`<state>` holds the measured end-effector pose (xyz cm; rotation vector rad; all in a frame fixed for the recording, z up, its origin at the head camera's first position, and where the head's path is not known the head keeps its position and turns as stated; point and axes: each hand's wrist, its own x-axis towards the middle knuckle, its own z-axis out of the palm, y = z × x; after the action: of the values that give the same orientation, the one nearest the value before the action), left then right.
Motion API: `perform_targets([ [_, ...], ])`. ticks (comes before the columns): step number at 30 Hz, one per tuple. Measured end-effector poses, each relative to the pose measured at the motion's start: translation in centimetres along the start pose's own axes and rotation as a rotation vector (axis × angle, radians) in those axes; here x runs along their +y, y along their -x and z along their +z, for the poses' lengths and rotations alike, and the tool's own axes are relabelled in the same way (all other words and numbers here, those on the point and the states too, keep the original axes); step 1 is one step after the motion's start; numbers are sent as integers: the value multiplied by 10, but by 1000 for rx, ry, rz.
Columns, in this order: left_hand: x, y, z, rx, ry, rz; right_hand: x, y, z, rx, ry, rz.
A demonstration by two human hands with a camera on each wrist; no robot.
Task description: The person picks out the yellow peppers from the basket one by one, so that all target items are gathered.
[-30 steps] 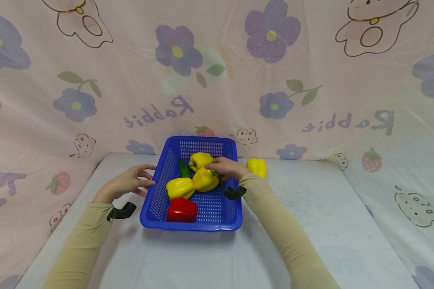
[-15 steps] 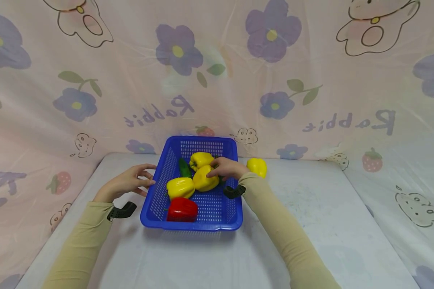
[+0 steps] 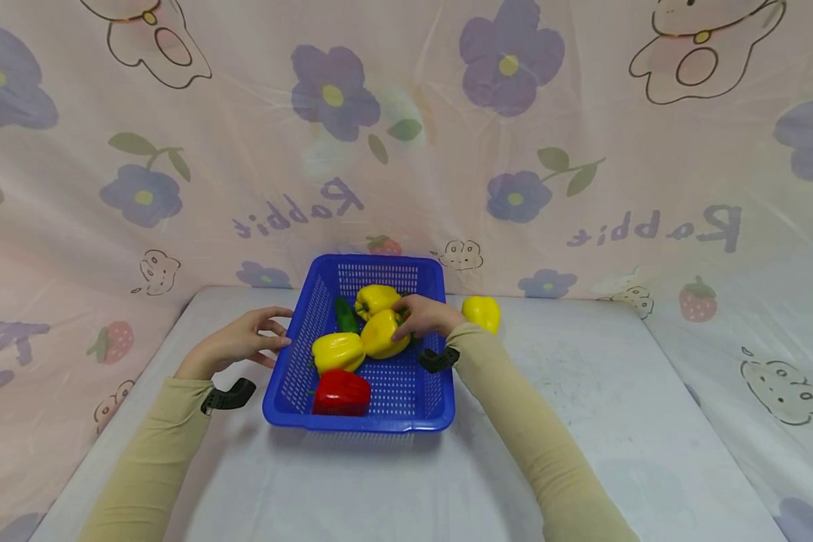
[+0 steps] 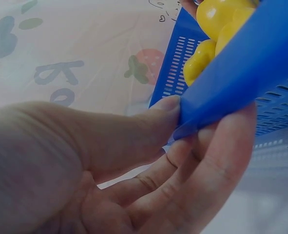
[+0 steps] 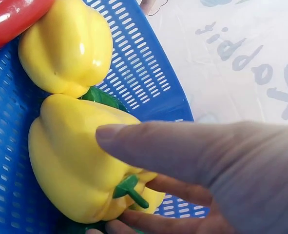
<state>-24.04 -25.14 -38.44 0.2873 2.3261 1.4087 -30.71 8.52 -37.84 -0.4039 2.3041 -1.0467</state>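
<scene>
A blue plastic basket stands on the white table with several yellow bell peppers, a red bell pepper and a dark green vegetable inside. At its left rim, my left hand pinches the edge, thumb on the inner side and fingers below, as the left wrist view shows. My right hand reaches in over the right side. Its thumb lies on a yellow bell pepper with a green stem, and its fingers curl round the stem end. Part of the fingers is hidden behind that pepper.
Another yellow bell pepper lies on the table just outside the basket, behind the right forearm. A patterned cloth hangs along the back and sides. Each wrist wears a black band.
The right hand's fingers have drawn back a little to the right, and its thumb now lies over the stem end of the yellow bell pepper. The left hand and basket keep their places.
</scene>
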Motion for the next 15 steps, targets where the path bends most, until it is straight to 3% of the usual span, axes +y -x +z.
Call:
perform_targets([
  [15,-1,0,0,0,1,-5,0,-2,3,25,98,-21],
])
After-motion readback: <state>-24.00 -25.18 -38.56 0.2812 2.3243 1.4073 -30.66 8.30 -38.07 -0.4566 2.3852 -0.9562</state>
